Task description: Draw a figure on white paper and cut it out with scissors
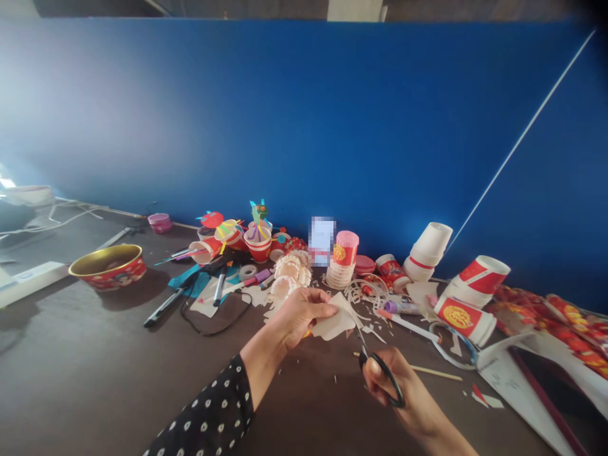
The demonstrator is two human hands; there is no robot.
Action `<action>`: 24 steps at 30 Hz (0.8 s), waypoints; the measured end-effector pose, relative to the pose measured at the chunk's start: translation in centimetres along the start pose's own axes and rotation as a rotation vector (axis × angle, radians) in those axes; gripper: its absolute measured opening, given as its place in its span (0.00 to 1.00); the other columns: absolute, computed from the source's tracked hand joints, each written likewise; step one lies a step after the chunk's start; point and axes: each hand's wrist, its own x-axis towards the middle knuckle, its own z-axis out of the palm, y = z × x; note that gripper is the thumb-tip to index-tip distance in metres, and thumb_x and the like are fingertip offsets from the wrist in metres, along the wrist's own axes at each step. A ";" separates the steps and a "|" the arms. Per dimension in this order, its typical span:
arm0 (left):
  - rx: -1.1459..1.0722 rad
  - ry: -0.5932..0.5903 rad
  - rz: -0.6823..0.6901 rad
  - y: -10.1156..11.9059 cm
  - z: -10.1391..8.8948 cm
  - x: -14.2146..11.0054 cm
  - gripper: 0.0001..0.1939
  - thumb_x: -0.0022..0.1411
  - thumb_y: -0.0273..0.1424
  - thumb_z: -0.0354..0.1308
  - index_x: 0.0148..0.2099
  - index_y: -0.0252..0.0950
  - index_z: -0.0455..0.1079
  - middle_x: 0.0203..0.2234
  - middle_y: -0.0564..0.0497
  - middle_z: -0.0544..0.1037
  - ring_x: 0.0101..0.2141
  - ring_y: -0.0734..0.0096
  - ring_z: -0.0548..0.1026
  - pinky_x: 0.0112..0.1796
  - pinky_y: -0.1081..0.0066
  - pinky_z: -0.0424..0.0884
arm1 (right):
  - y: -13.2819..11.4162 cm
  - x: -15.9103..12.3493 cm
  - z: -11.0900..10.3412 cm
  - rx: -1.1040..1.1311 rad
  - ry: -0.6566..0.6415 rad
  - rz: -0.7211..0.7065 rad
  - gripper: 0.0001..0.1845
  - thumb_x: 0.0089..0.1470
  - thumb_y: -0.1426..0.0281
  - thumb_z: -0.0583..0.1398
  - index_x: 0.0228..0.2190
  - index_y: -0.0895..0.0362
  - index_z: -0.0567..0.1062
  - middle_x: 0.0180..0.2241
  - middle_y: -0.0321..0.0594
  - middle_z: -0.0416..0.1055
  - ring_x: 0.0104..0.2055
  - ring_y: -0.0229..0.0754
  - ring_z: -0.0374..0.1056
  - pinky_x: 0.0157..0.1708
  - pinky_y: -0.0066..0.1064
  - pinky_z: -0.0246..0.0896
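Observation:
A piece of white paper is pinched between the thumb and fingers of my left hand, held just above the dark table. My right hand grips black-handled scissors. Their blades point up and away from me and lie at the paper's right edge. How far the blades are apart I cannot make out. Behind the paper stands a stack of paper cups with a pink top. White scalloped paper pieces lie beyond my left hand, and small white scraps are scattered around the scissors.
A gold-lined red bowl stands at left. Decorated cups, a black pen and a marker lie left of centre. At right are stacked cups, a wooden stick and a phone. A blue partition rises behind.

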 end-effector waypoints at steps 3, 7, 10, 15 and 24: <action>-0.028 -0.025 -0.008 -0.1 0.1 0.0 0.13 0.36 0.28 0.67 0.23 0.32 0.65 0.16 0.53 0.71 0.19 0.75 0.70 0.22 0.75 0.63 | 0.3 0.1 -0.1 0.039 -0.005 -0.029 0.29 0.40 0.44 0.55 0.13 0.57 0.60 0.13 0.29 0.51 0.15 0.29 0.46 0.16 0.25 0.36; -0.089 -0.026 -0.015 0.0 0.6 -0.4 0.12 0.36 0.27 0.67 0.22 0.32 0.65 0.18 0.52 0.73 0.22 0.72 0.72 0.25 0.72 0.66 | 0.3 0.0 -0.1 0.054 0.004 -0.051 0.29 0.41 0.44 0.55 0.13 0.57 0.59 0.12 0.29 0.49 0.15 0.30 0.45 0.16 0.26 0.35; -0.118 -0.018 -0.016 0.2 1.2 -0.8 0.12 0.36 0.26 0.67 0.21 0.32 0.64 0.17 0.52 0.72 0.21 0.73 0.71 0.25 0.72 0.66 | 0.4 -0.1 0.0 0.071 0.044 -0.053 0.29 0.42 0.45 0.55 0.13 0.56 0.58 0.12 0.28 0.49 0.15 0.30 0.44 0.16 0.26 0.35; -0.110 -0.017 -0.025 0.4 1.8 -1.3 0.12 0.37 0.26 0.66 0.20 0.32 0.63 0.15 0.54 0.70 0.17 0.78 0.67 0.21 0.75 0.62 | 0.9 -0.2 0.0 0.108 0.095 -0.057 0.28 0.43 0.47 0.56 0.13 0.57 0.60 0.12 0.28 0.50 0.15 0.30 0.44 0.16 0.26 0.35; -0.146 -0.048 -0.030 -0.6 2.2 -1.0 0.11 0.38 0.27 0.66 0.22 0.30 0.65 0.19 0.51 0.72 0.21 0.76 0.69 0.25 0.73 0.63 | 1.2 -0.1 0.1 0.175 0.145 -0.043 0.27 0.41 0.47 0.58 0.14 0.57 0.59 0.14 0.29 0.51 0.16 0.29 0.44 0.16 0.26 0.36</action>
